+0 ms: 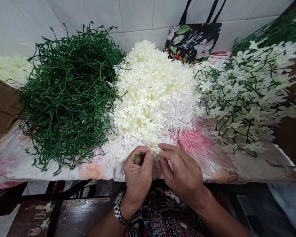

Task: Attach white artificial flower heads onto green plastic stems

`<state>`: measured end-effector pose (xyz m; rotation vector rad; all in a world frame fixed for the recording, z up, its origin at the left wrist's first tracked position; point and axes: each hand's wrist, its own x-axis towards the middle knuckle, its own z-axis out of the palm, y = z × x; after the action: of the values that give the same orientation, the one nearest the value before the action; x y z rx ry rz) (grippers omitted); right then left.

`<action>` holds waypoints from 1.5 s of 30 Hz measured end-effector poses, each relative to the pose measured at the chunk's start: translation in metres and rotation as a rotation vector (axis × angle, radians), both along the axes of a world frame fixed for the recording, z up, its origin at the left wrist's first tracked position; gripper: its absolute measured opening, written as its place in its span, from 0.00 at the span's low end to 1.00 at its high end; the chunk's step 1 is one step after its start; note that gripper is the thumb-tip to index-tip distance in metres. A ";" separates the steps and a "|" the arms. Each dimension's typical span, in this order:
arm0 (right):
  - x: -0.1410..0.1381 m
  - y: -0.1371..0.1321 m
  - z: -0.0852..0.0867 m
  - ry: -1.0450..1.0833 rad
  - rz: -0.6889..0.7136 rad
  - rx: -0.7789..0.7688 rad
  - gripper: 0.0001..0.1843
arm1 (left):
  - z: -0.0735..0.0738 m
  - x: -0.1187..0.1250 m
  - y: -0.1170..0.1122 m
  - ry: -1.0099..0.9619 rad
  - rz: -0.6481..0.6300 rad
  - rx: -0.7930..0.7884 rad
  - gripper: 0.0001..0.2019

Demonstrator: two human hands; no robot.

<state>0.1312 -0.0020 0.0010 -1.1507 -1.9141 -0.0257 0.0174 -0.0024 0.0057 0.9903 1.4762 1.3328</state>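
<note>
Near the table's front edge, my left hand [138,179] is closed around a green plastic flower stem [137,156], whose tip pokes out between thumb and index finger. Beside it my right hand [184,172] pinches with thumb and index finger right at the left fingertips. What lies in that pinch is too small and covered to name. Just beyond the hands spreads a heap of cream-white artificial blossoms [143,95]. Thin white stamen pieces [179,113] lie against its right side. To the left rises a tangled pile of green stems [69,89].
Assembled white flowers on green stems [246,95] are bunched at the right. A black floral bag [193,42] leans against the tiled wall [138,16]. Flower-printed cloth [199,141] covers the table. A cardboard box [2,105] stands at the left edge.
</note>
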 end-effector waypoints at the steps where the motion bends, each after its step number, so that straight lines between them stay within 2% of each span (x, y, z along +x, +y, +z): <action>1: 0.000 0.000 -0.001 -0.002 -0.004 0.004 0.05 | 0.000 0.000 0.000 -0.015 0.002 -0.005 0.05; 6: 0.000 0.000 -0.003 -0.011 -0.007 0.032 0.05 | -0.001 0.000 0.001 -0.039 -0.002 -0.017 0.06; 11: -0.001 -0.002 -0.003 -0.020 -0.004 0.016 0.05 | 0.003 0.000 0.002 0.028 -0.016 0.002 0.05; 17: -0.002 -0.003 -0.002 -0.018 -0.008 -0.011 0.04 | 0.001 -0.001 -0.003 0.139 -0.015 0.103 0.04; 23: -0.003 0.000 0.001 0.093 0.028 -0.052 0.06 | -0.003 -0.001 -0.007 0.206 -0.069 0.251 0.07; 25: -0.002 0.000 0.002 0.124 0.049 -0.061 0.06 | -0.004 -0.002 -0.008 0.176 -0.091 0.281 0.07; 27: 0.001 0.000 0.002 0.165 0.068 -0.078 0.07 | -0.005 -0.005 -0.008 0.062 -0.119 0.249 0.05; 30: 0.006 -0.002 0.004 0.255 0.097 -0.128 0.08 | -0.007 -0.008 -0.007 -0.251 -0.179 0.084 0.07; 32: 0.008 -0.002 0.006 0.309 0.124 -0.169 0.08 | -0.007 -0.009 -0.005 -0.372 -0.235 -0.007 0.08; 35: 0.009 -0.003 0.008 0.348 0.153 -0.198 0.07 | -0.006 -0.008 -0.003 -0.348 -0.285 -0.023 0.05; 38: 0.008 -0.004 0.007 0.364 0.170 -0.223 0.07 | -0.005 -0.007 -0.003 -0.337 -0.260 0.023 0.05; 40: 0.009 -0.006 0.004 0.402 0.183 -0.315 0.05 | -0.006 -0.006 -0.003 -0.357 -0.237 0.047 0.04; 41: 0.010 -0.006 0.003 0.433 0.190 -0.379 0.06 | -0.006 -0.007 -0.003 -0.364 -0.226 0.056 0.04; 44: 0.012 -0.007 0.003 0.477 0.213 -0.525 0.22 | -0.007 -0.007 -0.003 -0.344 -0.195 0.077 0.04; 45: 0.012 -0.006 0.003 0.457 0.223 -0.537 0.22 | -0.008 -0.006 -0.004 -0.330 -0.192 0.082 0.04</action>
<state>0.1428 -0.0084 0.0043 -1.1453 -1.6572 0.8458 0.0110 -0.0060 -0.0021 0.8891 1.0600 1.3504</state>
